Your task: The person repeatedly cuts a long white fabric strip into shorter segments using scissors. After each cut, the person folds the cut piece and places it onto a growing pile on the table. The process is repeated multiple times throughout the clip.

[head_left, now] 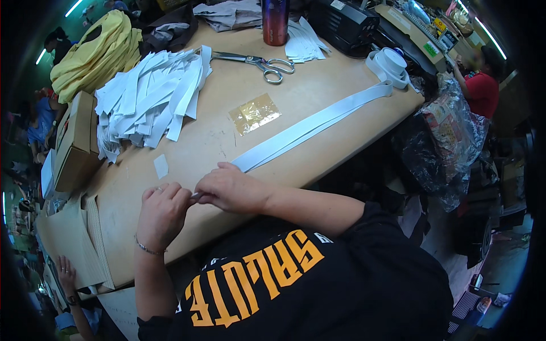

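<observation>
My left hand (162, 213) is closed, its fingertips pinched together near the front edge of the table. Right beside it, my right hand (233, 190) is closed too. A small narrow sliver (197, 196) shows between the fingertips of both hands, too little of it to name. A long white flat band (307, 133), folded double, runs from the far right of the table down to my right hand, where its near end goes out of sight. Left of the hands lies a small white scrap (161, 166). Metal scissors (256, 61) lie farther back.
A heap of cut white strips (151, 96) covers the back left, beside a cardboard box (77, 142) and yellow cloth (102, 51). A white roll (389, 62), brown tape (255, 113), a dark red bottle (275, 25) and a black machine (344, 25) are around. Another person's hand (66, 274) rests at left.
</observation>
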Motion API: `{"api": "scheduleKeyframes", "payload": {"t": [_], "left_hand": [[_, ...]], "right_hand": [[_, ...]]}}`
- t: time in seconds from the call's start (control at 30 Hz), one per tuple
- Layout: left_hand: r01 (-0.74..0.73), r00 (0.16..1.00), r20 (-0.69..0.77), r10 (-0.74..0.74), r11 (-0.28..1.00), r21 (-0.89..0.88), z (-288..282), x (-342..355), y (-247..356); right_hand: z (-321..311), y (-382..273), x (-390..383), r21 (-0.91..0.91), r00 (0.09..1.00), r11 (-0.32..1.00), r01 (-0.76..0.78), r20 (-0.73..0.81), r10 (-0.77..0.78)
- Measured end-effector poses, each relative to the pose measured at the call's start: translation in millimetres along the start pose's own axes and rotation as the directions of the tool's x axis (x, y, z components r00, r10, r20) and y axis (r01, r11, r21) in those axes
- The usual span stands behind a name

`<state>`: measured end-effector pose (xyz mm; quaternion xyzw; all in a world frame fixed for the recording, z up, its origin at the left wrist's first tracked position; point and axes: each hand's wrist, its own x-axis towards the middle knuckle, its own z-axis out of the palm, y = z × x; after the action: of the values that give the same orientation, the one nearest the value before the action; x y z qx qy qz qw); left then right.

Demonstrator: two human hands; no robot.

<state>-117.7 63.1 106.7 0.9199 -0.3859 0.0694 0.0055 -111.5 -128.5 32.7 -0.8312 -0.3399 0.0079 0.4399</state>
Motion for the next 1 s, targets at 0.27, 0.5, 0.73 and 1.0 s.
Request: {"api": "scheduleKeyframes", "payload": {"t": [0.27,0.5,0.73,1.0], "left_hand": [[0.13,0.894,0.045,-0.447,0.162,-0.978,42.4,18.7,-16.0],[0.149,0.789,0.168,-0.592,-0.081,-0.986,65.6,18.7,-6.0],[0.238,0.773,0.259,-0.579,-0.114,-0.965,58.1,21.1,-10.3],[0.176,0.764,0.219,-0.607,-0.13,-0.976,65.5,18.6,-9.2]], "right_hand": [[-55.8,4.1,-1.6,0.414,0.908,0.826,-0.383,0.005,0.418],[-46.4,17.9,3.0,0.499,0.843,0.704,-0.506,0.112,0.527],[-45.4,17.0,11.1,0.393,0.841,0.76,-0.517,0.071,0.536],[-41.7,10.8,20.8,0.302,0.881,0.841,-0.449,-0.01,0.474]]}}
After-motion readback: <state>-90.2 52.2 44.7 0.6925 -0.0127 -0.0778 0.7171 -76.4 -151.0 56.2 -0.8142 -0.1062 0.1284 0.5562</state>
